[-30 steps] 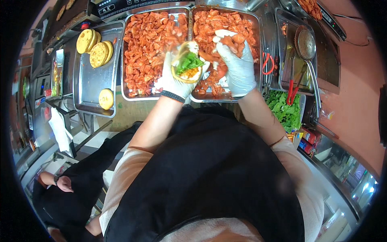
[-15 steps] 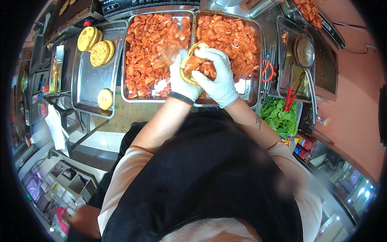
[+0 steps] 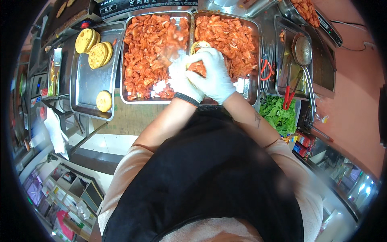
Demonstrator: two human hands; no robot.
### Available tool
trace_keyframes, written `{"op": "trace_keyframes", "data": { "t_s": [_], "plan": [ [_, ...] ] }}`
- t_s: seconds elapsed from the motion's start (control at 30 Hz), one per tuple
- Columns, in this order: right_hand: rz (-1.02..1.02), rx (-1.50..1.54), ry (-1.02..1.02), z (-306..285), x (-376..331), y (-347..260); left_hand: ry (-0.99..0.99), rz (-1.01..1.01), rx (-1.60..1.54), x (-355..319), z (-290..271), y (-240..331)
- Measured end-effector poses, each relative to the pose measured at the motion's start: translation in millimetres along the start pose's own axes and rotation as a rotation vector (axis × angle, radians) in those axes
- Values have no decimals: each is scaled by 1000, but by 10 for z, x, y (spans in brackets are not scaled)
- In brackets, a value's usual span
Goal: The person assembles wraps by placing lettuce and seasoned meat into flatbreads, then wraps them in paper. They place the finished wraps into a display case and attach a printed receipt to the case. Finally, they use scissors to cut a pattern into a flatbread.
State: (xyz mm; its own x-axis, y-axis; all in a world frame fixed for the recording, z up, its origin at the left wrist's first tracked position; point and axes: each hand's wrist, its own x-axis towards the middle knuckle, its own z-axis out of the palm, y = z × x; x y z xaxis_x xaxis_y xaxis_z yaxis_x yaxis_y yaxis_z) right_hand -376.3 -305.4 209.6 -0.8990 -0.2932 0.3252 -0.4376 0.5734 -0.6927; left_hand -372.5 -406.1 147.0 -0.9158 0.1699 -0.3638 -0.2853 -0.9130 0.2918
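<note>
Along the steel bench, from its left end, a flat tray carries round yellow flatbreads. Next come two deep pans of red-sauced meat, side by side. Over the seam between them, the gloved left hand and right hand close their fingers around a filled bun, its round edge facing away; its long axis is hidden. Farther right lie a ladle, red tongs and leafy greens.

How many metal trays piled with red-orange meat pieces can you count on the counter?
2. The left tray lies beside the flatbread tray; the right tray sits against it, under the gloved hands. A pan of similar pieces at the top edge is partly cut off.
</note>
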Motion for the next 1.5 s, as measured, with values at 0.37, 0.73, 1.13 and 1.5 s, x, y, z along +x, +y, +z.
{"op": "trace_keyframes", "data": {
  "t_s": [0.37, 0.73, 1.13, 1.5],
  "plan": [
    [-26, 14, -59, -295, -210, 80, -229, -283, -456, 1, -38, 134],
    [73, 178, -120, -298, -314, 6, -195, -223, -391, -23, -245, 49],
    [-58, 64, 50, -625, 71, 82, -314, -114, -80, -144, 238, 207],
    [618, 1137, -147, -104, 408, 510, -9, -298, -264, -21, 294, 279]
  ]
}}
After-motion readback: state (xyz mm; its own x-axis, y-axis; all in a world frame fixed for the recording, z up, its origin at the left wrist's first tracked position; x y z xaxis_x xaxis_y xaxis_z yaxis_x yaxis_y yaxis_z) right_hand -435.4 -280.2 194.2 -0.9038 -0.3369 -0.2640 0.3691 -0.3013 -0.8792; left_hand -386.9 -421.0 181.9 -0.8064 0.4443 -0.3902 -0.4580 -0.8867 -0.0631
